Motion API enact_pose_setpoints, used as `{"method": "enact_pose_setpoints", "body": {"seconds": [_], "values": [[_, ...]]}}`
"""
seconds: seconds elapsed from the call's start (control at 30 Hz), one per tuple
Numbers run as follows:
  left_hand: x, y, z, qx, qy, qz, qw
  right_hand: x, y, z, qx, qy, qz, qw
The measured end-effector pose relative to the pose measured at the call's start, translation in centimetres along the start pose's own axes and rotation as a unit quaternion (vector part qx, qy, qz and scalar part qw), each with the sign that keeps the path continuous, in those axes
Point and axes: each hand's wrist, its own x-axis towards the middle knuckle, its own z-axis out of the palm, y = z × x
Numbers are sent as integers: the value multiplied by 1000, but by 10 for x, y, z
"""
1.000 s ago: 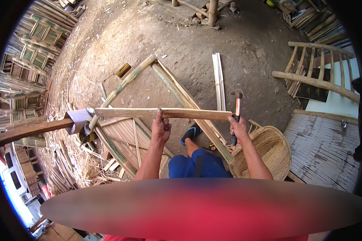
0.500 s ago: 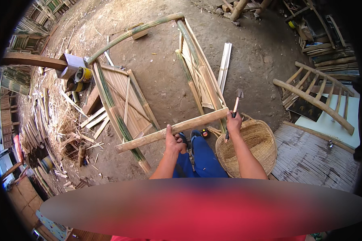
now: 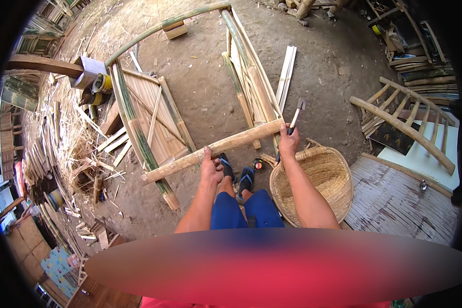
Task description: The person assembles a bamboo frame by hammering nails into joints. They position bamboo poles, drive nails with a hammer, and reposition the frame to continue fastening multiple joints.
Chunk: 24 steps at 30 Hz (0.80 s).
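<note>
A pale, rounded wooden pole (image 3: 231,143) lies across the near ends of a green bamboo frame (image 3: 133,123), slanting up to the right. My left hand (image 3: 210,167) is closed around its middle from below, thumb on top. At the pole's right end, my right hand (image 3: 288,142) is closed around a hammer (image 3: 296,114) with a light shaft and black grip, its grey head pointing away from me. That hand also touches the pole's end; whether its fingers wrap the pole is hidden. The frame has slatted panels on both sides and a curved far rail.
A woven basket (image 3: 339,179) stands beside my right forearm, and a tape measure (image 3: 257,164) lies near my feet. A ladder-like wooden piece (image 3: 405,131) rests at the right. Split bamboo scraps (image 3: 61,154) cover the ground at left. White strips (image 3: 286,72) lie beyond the frame.
Both hands and the pole have shifted slightly away from me and to the left in view. The hammer has moved with my right hand. My feet show more fully.
</note>
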Motion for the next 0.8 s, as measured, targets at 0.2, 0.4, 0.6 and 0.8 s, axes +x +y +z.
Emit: {"method": "enact_pose_setpoints", "body": {"seconds": [0.2, 0.4, 0.6, 0.8], "values": [[1, -4, -12, 25, -17, 9, 999, 2, 13, 1, 44, -18, -4, 999], [-5, -6, -17, 182, -92, -15, 979, 1, 9, 0, 38, -8, 10, 999], [-55, -31, 10, 498, -246, 52, 830, -6, 8, -14, 41, 23, -28, 999], [-62, -36, 88, 619, -282, 278, 678, -40, 17, -79, 56, -92, -45, 993]]}}
